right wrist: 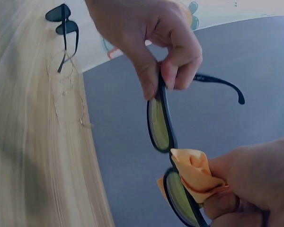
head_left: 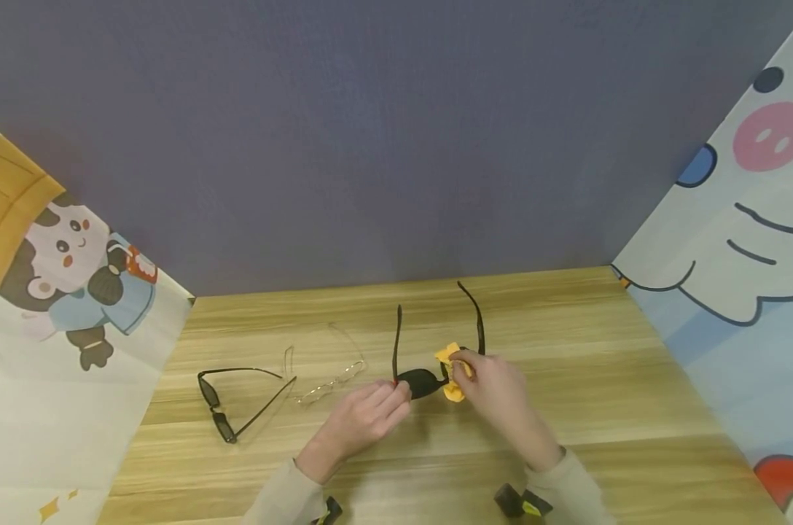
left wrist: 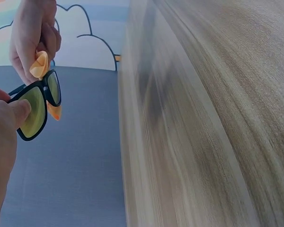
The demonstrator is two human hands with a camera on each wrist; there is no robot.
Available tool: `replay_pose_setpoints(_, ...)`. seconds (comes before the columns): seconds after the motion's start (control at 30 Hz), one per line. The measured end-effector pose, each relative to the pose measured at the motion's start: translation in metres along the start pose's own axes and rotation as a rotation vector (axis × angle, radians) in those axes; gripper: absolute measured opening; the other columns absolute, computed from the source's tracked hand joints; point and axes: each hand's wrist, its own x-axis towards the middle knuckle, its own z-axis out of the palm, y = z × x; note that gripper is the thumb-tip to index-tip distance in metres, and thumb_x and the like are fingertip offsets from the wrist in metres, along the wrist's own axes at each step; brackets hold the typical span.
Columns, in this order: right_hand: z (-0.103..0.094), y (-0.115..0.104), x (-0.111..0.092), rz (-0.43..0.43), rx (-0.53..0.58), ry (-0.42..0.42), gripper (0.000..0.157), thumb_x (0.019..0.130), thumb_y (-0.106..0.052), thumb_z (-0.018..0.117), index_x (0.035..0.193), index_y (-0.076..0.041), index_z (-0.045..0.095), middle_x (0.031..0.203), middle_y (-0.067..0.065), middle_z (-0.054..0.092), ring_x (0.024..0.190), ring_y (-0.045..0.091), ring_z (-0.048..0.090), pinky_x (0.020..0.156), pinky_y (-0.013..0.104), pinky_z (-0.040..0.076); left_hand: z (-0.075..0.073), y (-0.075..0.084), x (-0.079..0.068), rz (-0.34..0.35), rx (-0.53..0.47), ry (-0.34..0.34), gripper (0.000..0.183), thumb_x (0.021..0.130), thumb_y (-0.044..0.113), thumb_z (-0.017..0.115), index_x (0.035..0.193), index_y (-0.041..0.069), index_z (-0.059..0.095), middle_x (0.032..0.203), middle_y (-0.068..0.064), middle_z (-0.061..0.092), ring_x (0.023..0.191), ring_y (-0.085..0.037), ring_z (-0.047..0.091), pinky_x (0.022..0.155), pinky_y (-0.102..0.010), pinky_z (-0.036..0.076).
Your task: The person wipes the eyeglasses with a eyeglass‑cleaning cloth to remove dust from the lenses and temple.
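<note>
Black-framed sunglasses (head_left: 420,383) are held up over the table, their temples spread and pointing away from the person. My left hand (head_left: 369,417) pinches them at the left end, the thumb lying on the lens in the left wrist view. Between the fingers of my right hand (head_left: 495,386) is a bunched orange-yellow cloth (head_left: 455,392), folded around the other lens near the bridge. In the right wrist view the cloth (right wrist: 194,175) shows on both sides of the frame, and the lenses (right wrist: 158,125) look yellowish. Part of the right lens is hidden by cloth and fingers.
A second pair of dark sunglasses (head_left: 221,423) lies at the left of the wooden table (head_left: 567,350), temples unfolded. Beside it are thin wire-framed glasses (head_left: 331,386). A grey panel (head_left: 396,146) stands behind the table, with cartoon-printed panels (head_left: 731,219) on both sides.
</note>
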Motion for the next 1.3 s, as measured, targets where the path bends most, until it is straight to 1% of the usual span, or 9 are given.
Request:
replay_pose_setpoints(0.17, -0.003, 0.004, 0.002, 0.020, -0.083, 0.032, 0.016, 0.089, -0.007, 0.073, 0.104, -0.005, 0.078, 0.049, -0.010, 0.037, 0.041, 0.000, 0.021, 0.036, 0.014, 0.017, 0.000, 0.000, 0.001, 0.007, 0.005, 0.004, 0.023, 0.104, 0.003, 0.050, 0.092, 0.010, 0.068, 0.098, -0.003, 0.074, 0.079, -0.009, 0.065, 0.074, -0.013, 0.058)
replay_pose_setpoints(0.27, -0.004, 0.004, 0.002, 0.022, -0.099, 0.037, 0.015, 0.089, -0.006, 0.074, 0.103, -0.004, 0.078, 0.049, -0.010, 0.039, 0.041, 0.000, 0.022, 0.036, 0.015, 0.017, 0.000, 0.000, 0.002, 0.005, 0.003, 0.008, 0.026, 0.106, 0.004, 0.048, 0.091, 0.010, 0.068, 0.097, -0.003, 0.074, 0.078, -0.008, 0.065, 0.073, -0.013, 0.058)
replay_pose_setpoints(0.37, -0.003, 0.002, 0.001, 0.005, -0.090, 0.041, 0.015, 0.089, -0.006, 0.074, 0.102, -0.003, 0.078, 0.049, -0.010, 0.039, 0.040, 0.000, 0.022, 0.035, 0.015, 0.018, 0.000, 0.001, 0.002, -0.001, -0.001, 0.012, 0.029, 0.107, 0.004, 0.045, 0.091, 0.010, 0.068, 0.097, -0.003, 0.074, 0.078, -0.009, 0.065, 0.073, -0.013, 0.058)
replay_pose_setpoints(0.53, 0.001, -0.005, 0.001, -0.042, -0.037, 0.016, 0.012, 0.090, -0.007, 0.074, 0.100, -0.002, 0.077, 0.048, -0.012, 0.039, 0.040, -0.004, 0.022, 0.036, 0.013, 0.020, 0.001, 0.001, 0.001, -0.005, 0.000, 0.013, 0.029, 0.106, 0.001, 0.045, 0.090, 0.011, 0.068, 0.098, -0.003, 0.074, 0.079, -0.009, 0.066, 0.074, -0.014, 0.059)
replay_pose_setpoints(0.77, 0.001, -0.007, 0.003, 0.013, 0.034, -0.022, 0.014, 0.091, -0.007, 0.073, 0.104, -0.006, 0.078, 0.047, -0.013, 0.038, 0.040, -0.004, 0.023, 0.036, 0.015, 0.022, 0.001, 0.002, 0.001, -0.011, 0.000, 0.013, 0.029, 0.105, 0.001, 0.046, 0.091, 0.011, 0.068, 0.098, -0.003, 0.074, 0.081, -0.009, 0.067, 0.075, -0.014, 0.060)
replay_pose_setpoints(0.9, -0.001, -0.005, 0.004, 0.022, 0.015, -0.028, 0.015, 0.092, -0.008, 0.072, 0.105, -0.004, 0.078, 0.047, -0.012, 0.037, 0.040, -0.002, 0.023, 0.036, 0.015, 0.021, 0.000, 0.002, 0.000, -0.014, -0.002, 0.008, 0.029, 0.105, 0.000, 0.046, 0.090, 0.011, 0.068, 0.097, -0.002, 0.074, 0.080, -0.009, 0.066, 0.075, -0.014, 0.059)
replay_pose_setpoints(1.07, -0.002, 0.000, 0.006, 0.027, -0.044, 0.009, 0.015, 0.091, -0.007, 0.072, 0.104, -0.004, 0.078, 0.047, -0.012, 0.035, 0.040, -0.002, 0.020, 0.036, 0.015, 0.018, -0.001, 0.001, 0.000, -0.017, -0.011, 0.006, 0.027, 0.106, 0.003, 0.046, 0.090, 0.010, 0.067, 0.097, -0.002, 0.073, 0.079, -0.008, 0.065, 0.074, -0.013, 0.059)
replay_pose_setpoints(1.2, -0.002, 0.001, 0.005, 0.015, -0.072, 0.037, 0.015, 0.090, -0.007, 0.073, 0.104, -0.006, 0.079, 0.047, -0.012, 0.034, 0.041, -0.003, 0.019, 0.035, 0.015, 0.017, -0.001, 0.001, -0.002, -0.017, -0.017, 0.004, 0.022, 0.105, 0.005, 0.051, 0.091, 0.009, 0.067, 0.096, -0.003, 0.074, 0.078, -0.008, 0.066, 0.074, -0.013, 0.059)
replay_pose_setpoints(1.3, -0.001, 0.001, 0.005, 0.009, -0.058, 0.039, 0.014, 0.090, -0.007, 0.073, 0.103, -0.005, 0.078, 0.047, -0.012, 0.035, 0.041, -0.002, 0.020, 0.035, 0.014, 0.017, -0.002, 0.000, -0.003, -0.018, -0.024, 0.001, 0.017, 0.103, 0.005, 0.055, 0.092, 0.010, 0.068, 0.096, -0.003, 0.074, 0.080, -0.008, 0.066, 0.076, -0.013, 0.059)
